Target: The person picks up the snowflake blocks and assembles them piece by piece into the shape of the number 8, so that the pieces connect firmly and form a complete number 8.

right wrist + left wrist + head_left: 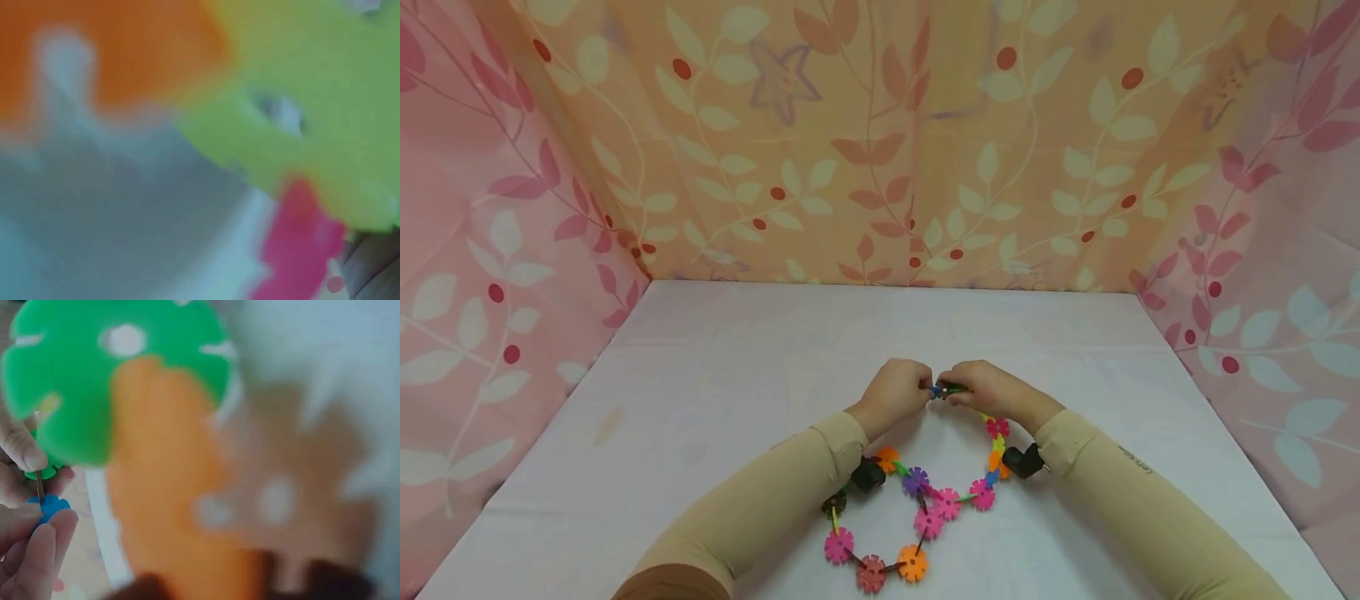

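Observation:
A chain of slotted, flower-shaped plastic discs lies in front of me, one pink disc near its middle. At the far end of the chain, my left hand pinches a blue disc between thumb and fingers. Close by on the right, my right hand pinches a green disc. A thin brown disc stands edge-on between the blue and green ones, touching both. Large, blurred green and orange discs fill much of the left wrist view. The right wrist view is mostly a yellow-green disc, hiding the fingers.
The chain curves into a near loop with an orange disc and a far loop running up toward the hands. Black wrist cameras sit close to the discs. A white table lies beneath, with patterned cloth around it.

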